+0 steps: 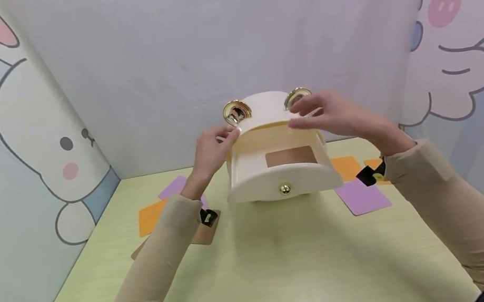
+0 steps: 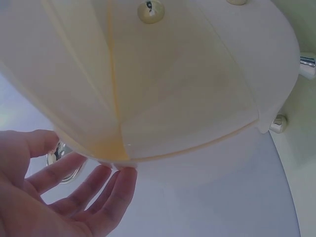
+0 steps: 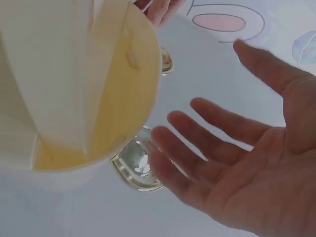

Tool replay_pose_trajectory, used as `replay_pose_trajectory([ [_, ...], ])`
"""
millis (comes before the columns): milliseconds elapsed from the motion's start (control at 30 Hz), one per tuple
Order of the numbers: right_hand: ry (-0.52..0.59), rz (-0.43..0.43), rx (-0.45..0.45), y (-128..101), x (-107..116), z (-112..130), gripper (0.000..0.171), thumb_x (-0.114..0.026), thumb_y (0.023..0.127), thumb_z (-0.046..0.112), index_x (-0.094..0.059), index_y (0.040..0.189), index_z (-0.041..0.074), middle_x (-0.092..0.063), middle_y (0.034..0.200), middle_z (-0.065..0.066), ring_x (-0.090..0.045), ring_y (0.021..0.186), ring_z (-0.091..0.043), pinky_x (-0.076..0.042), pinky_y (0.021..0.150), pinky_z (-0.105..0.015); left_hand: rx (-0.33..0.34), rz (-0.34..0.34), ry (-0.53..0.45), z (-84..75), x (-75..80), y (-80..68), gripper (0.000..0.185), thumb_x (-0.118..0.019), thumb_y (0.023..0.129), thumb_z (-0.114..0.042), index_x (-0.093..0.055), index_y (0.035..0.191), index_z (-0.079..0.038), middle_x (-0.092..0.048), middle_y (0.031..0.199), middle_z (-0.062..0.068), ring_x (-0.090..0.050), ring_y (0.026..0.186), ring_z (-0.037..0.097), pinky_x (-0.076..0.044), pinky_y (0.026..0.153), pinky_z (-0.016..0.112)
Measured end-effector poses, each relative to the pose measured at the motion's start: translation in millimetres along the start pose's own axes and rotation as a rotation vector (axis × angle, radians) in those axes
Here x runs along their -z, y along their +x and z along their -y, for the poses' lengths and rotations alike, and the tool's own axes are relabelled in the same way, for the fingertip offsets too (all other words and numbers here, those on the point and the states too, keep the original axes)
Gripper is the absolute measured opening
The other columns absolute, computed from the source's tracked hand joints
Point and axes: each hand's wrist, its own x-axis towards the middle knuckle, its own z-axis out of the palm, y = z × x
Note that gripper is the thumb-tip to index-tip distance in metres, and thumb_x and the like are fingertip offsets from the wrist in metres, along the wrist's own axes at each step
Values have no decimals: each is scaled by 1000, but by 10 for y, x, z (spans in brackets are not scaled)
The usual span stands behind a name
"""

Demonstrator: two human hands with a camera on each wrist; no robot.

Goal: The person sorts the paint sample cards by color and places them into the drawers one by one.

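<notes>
A cream box point(image 1: 264, 110) with two gold bell-shaped knobs on top stands on the table, like an alarm clock. Its drawer point(image 1: 248, 187) is pulled out towards me and has a round gold knob point(image 1: 285, 190). Inside the drawer lies a brown card point(image 1: 290, 157). My left hand point(image 1: 211, 156) is at the box's upper left edge, its loosely bent fingers point(image 2: 123, 185) against the outer side and the thumb by the rim. My right hand point(image 1: 337, 116) is beside the right gold bell point(image 3: 136, 163), palm and fingers spread, holding nothing.
On the left of the table point(image 1: 283, 283) lie orange point(image 1: 149, 217), purple point(image 1: 173, 186) and brown cards point(image 1: 203, 236). To the right lie a purple card point(image 1: 362, 196) and orange cards point(image 1: 346, 168). A pale curtain point(image 1: 224, 42) hangs behind the box, with cartoon-printed walls either side.
</notes>
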Motion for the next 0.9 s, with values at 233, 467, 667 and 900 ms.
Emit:
replay_pose_trajectory([
  [233,-86,-173,-152,79,-73,-351,49,-56,95,46,-71,105,1,-70,106,-20,-64,101,-33,-51,83,-47,-6,-10,-2,2,10,0,27,-60,95,-29,-71,109,-10,-72,104,13,-65,90,28,-55,76,39],
  [467,-6,-160,-282,151,-136,-598,62,-52,91,59,-70,108,2,-69,102,-19,-60,89,-26,-47,64,-29,27,16,8,74,102,-47,32,-56,96,-34,-70,114,-11,-70,110,13,-64,92,27,-54,77,38],
  [667,48,-136,-311,176,-155,-664,65,-54,89,62,-68,115,4,-67,116,-18,-63,98,-29,-49,69,-27,125,58,92,337,331,-192,36,-55,97,-36,-65,119,-10,-66,119,14,-61,104,29,-52,86,44],
  [900,47,-134,-331,151,-145,-674,70,-53,87,65,-66,118,4,-66,119,-18,-62,102,-30,-48,76,-30,316,259,393,736,406,-558,58,-52,97,-44,-50,132,2,-55,132,24,-56,116,39,-50,92,53],
])
